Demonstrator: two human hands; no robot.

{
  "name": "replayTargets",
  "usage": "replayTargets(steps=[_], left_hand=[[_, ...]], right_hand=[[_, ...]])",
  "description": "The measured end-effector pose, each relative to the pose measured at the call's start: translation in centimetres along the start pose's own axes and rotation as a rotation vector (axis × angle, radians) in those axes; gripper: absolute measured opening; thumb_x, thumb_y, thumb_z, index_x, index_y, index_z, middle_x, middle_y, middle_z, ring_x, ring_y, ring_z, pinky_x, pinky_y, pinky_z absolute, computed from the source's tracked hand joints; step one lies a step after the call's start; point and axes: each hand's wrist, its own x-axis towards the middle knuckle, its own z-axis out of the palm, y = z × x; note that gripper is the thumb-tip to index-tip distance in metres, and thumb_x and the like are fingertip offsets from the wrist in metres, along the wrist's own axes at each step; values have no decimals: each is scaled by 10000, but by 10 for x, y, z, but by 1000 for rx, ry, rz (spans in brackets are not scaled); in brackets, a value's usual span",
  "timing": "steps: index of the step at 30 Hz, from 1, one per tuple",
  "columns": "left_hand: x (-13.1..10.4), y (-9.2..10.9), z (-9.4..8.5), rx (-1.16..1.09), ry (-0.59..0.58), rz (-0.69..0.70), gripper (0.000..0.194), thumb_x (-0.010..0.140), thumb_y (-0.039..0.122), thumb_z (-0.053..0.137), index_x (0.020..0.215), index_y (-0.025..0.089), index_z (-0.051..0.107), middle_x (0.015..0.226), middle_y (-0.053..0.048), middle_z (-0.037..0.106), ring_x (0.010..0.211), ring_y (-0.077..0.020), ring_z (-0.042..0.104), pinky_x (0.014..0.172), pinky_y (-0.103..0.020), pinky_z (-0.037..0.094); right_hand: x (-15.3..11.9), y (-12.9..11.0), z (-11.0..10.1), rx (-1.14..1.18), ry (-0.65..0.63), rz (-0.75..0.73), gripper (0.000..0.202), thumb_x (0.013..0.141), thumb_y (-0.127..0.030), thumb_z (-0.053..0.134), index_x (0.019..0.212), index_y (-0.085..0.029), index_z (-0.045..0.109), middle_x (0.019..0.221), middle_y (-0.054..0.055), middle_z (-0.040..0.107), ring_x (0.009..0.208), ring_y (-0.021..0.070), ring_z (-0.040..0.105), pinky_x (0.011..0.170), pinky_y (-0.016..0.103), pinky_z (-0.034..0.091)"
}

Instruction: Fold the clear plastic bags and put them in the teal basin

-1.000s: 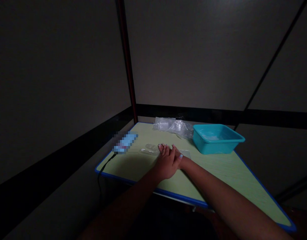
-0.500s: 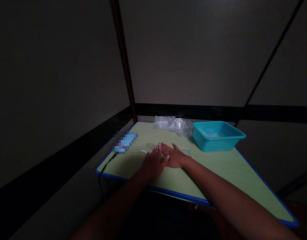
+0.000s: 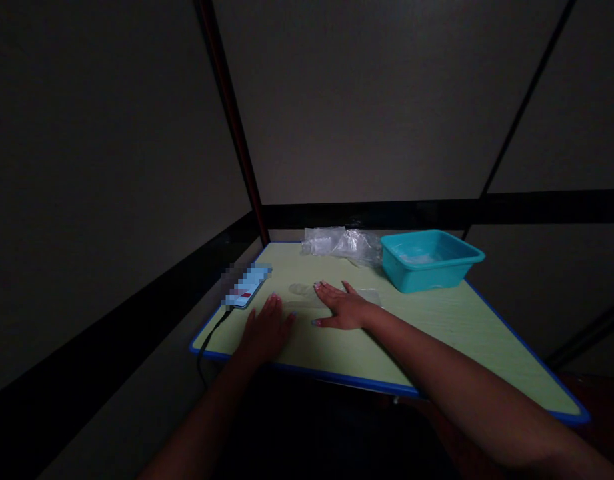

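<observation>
Thin, colourless, see-through plastic piece [image 3: 371, 297] lies on the pale green, blue-edged table [image 3: 467, 320] at centre of frame; looks spread out flat, with a rounded lobe showing at its left end, maybe a disposable glove, can't be sure. Progress, judging by the layout: the laying-out looks mostly done; the middle is under fingers, so can't tell if any creases are left there. Crumpled clear plastic bag [image 3: 337, 243] at the back of the table, above centre, is bunched up and untouched; the turquoise rectangular plastic basin [image 3: 427, 277], right of centre, is also untouched, with something pale inside, too dim to name. Right hand [image 3: 344, 308]: palm down over the plastic, fingers fanned toward upper left, thumb pointing left; grip fully open, pressing or resting, nothing pinched that shows. Right forearm runs in from the lower right corner, low across the table. Left hand [image 3: 265, 330]: left of centre, apart from the right, palm down, fingertips just beside the plastic's left end; grip open, no hold on anything visible, underside hidden. Left forearm comes up from bottom left. Blue-screened phone [image 3: 251, 281], partly pixelated, with a black cable [image 3: 214, 327], sits beyond the left fingers.
</observation>
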Motion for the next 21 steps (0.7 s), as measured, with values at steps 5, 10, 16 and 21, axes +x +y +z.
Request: replayTargets(steps=[5, 10, 16, 21], left_hand=[[-3, 2, 2, 137, 63, 44, 597, 820, 470, 518, 1327, 162, 447, 1539, -169, 206, 1448, -265, 104, 1130, -485, -86], [-7, 8, -3, 73, -26, 163, 464, 839, 436, 521, 1275, 278, 532, 1540, -55, 265, 1455, -222, 26, 1125, -465, -135], [-3, 0, -2, 124, -15, 150, 415, 856, 442, 507, 1231, 277, 567, 1525, -74, 304, 1454, -247, 28, 1118, -495, -144], [-2, -3, 1, 322, 60, 163, 518, 877, 485, 448, 1272, 160, 529, 1511, -200, 290, 1448, -310, 47, 1113, -572, -67]], right_hand=[[0, 1, 3, -9, 20, -16, 986, 806, -760, 334, 1511, -155, 3, 1560, 117, 61, 1435, 295, 43, 1104, 571, -76], [-5, -3, 1, -46, 175, -32, 969, 815, -742, 362, 1508, -196, -37, 1560, 112, 68, 1432, 318, 36, 1057, 587, -185], [-20, 7, -19, -11, 283, 100, 769, 910, -635, 228, 1511, -227, -25, 1563, 71, 51, 1432, 309, 24, 1048, 589, -200], [-21, 24, -18, 11, 131, 271, 691, 938, -550, 189, 1511, -219, -11, 1565, 56, 18, 1439, 264, 12, 1061, 625, -125]])
